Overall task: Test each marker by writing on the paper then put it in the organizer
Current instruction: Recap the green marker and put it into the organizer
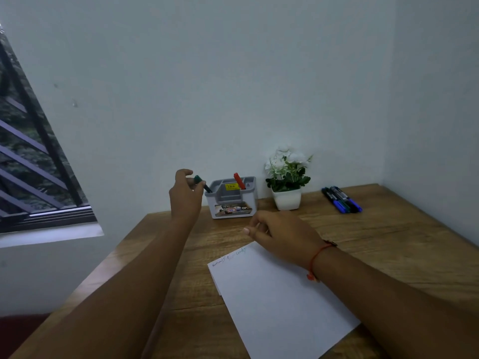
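Observation:
My left hand pinches a green-capped marker by its top, its lower end dipping into the left side of the grey organizer. A red marker stands in the organizer. My right hand hovers with loosely curled fingers over the far corner of the white paper, holding nothing. Short scribbles run along the paper's far edge. Several blue and dark markers lie at the back right of the wooden table.
A small white pot of white flowers stands just right of the organizer against the wall. The wall closes the table's back and right sides. A barred window is to the left.

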A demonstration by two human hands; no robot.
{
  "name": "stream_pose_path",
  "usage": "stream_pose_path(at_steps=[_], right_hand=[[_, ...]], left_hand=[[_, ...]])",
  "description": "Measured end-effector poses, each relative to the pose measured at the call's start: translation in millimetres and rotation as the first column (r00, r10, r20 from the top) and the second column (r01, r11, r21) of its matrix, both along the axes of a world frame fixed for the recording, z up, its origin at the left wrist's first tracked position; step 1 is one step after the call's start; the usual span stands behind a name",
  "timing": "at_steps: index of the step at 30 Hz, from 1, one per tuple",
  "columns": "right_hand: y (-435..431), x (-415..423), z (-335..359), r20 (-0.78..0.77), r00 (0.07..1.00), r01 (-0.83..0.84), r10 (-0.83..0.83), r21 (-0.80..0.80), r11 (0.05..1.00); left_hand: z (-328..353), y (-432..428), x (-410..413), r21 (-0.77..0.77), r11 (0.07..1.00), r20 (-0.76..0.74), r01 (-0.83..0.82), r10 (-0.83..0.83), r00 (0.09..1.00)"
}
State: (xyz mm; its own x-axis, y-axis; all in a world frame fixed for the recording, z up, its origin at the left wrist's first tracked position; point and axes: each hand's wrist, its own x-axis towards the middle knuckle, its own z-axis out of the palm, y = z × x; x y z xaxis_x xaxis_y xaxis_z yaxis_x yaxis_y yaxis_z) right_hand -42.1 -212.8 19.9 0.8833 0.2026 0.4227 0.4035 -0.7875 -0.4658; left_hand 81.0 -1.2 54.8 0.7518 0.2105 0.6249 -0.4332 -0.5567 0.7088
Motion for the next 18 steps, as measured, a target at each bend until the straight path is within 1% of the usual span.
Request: stream_pose_path(at_steps=[5,9,12,14,15,16,18], right_hand=[[0,4,-2,0.002,1.000,0.022,-0.022,-0.021,1.000],[-1,4,-2,-0.005,0.999,0.037,-0.037,-0.014,0.999],[-3,3,1,-0.006,0.997,0.071,-0.071,-0.002,0.997],[-8,4,4,0.023,0.991,0.134,-0.134,0.007,0.991],[-12,6,4,0.039,0.983,0.178,-0.178,0.007,0.984],[-18,8,6,0.050,0.971,0.236,-0.236,-0.006,0.972],[-34,16,6,0.055,0.932,0.361,-0.359,-0.042,0.931]], left_hand=[[-6,-3,4,0.071,0.997,-0.092,0.018,-0.012,0.996],[-9,-2,2,0.098,0.995,-0.140,0.012,0.001,0.990],[-12,-1,-10,0.120,0.992,-0.095,-0.036,0.047,0.994],[-16,-4,-29,0.164,0.985,-0.034,-0.050,0.056,0.998],[-21,-6,-41,0.189,0.982,-0.020,-0.032,0.036,0.999],[-25,-9,-54,0.219,0.976,-0.025,0.000,0.005,1.000],[-38,-12,-77,0.310,0.948,-0.087,0.071,-0.046,0.995]])
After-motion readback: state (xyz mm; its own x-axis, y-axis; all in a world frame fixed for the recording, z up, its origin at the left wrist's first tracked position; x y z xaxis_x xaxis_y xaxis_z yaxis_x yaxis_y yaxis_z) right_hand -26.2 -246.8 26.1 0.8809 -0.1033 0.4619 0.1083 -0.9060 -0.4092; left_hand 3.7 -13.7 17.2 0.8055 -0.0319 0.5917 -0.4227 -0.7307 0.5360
